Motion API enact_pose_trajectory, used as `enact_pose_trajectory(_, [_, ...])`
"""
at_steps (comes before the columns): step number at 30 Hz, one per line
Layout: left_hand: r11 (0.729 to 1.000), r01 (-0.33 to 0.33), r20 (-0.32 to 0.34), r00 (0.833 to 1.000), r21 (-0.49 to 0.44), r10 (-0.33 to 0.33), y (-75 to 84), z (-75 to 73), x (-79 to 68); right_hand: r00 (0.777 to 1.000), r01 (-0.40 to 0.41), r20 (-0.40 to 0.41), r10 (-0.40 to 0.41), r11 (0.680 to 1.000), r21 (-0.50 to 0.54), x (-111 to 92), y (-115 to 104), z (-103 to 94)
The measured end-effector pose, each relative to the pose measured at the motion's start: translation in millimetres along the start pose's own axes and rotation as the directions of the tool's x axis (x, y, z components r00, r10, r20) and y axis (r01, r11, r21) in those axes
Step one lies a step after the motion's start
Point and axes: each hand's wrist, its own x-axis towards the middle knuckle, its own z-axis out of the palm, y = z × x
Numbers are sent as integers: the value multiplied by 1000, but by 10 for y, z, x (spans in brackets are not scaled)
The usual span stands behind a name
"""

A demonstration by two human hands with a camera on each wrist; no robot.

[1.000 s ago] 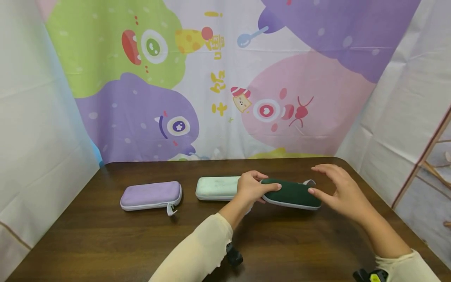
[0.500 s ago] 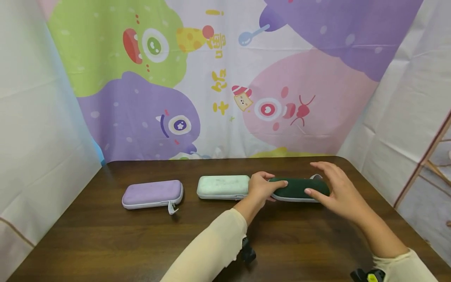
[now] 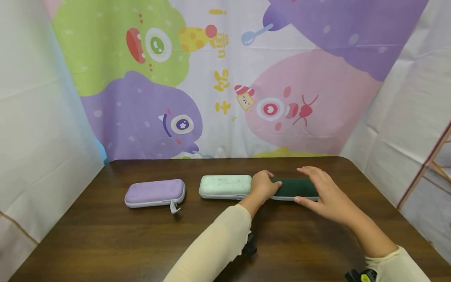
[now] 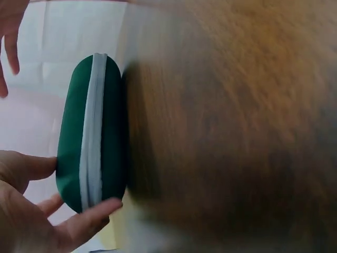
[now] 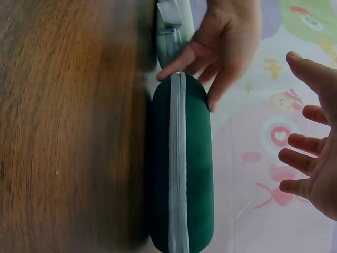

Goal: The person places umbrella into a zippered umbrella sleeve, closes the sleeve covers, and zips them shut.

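A dark green zip-up case (image 3: 294, 190) with a pale grey zip band lies at the right on the table. My left hand (image 3: 262, 187) grips its left end, thumb on top. In the left wrist view, the thumb and fingers of the left hand (image 4: 31, 211) pinch the end of the green case (image 4: 92, 137). My right hand (image 3: 327, 196) hovers over the right end, fingers spread, hiding that end in the head view. The right wrist view shows the right hand (image 5: 321, 132) apart from the green case (image 5: 181, 168).
A mint-green zip case (image 3: 225, 186) lies just left of my left hand. Farther left is a purple zip case (image 3: 155, 192) with its grey pull tab (image 3: 174, 207) hanging in front. A cartoon-printed curtain (image 3: 225, 78) hangs behind the wooden table (image 3: 141, 239).
The green case, tilted a second ago, has moved right and levelled out with my left hand on it. The mint case's right part came into view. My right hand has shifted left and lower.
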Motion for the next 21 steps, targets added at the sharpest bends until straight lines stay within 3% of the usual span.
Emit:
enact_pose_trajectory(2, [979,-72,-19,997,189,77,34,-12,-2,1000,-4,15,4,1000,-6,11,-17,10])
enact_pose_trajectory(5, [903,-146,-28,985,404,172,73,-32,-16,999,-24,47,24,1000,-13,16,-38,26])
enact_pose_trajectory(9, [799,-208,-13,965,565,260,104,-72,-49,996,-39,73,41,999,-26,21,-57,41])
enact_pose_trajectory(11, [764,-236,-5,954,601,299,108,-110,-66,997,-37,73,40,999,-31,26,-60,48])
enact_pose_trajectory(13, [752,-258,-4,945,607,327,101,-160,-89,997,-35,71,37,999,-35,31,-60,56])
enact_pose_trajectory(21, [792,-344,-11,915,504,404,-9,-425,-238,994,-55,96,57,998,-23,33,-64,65])
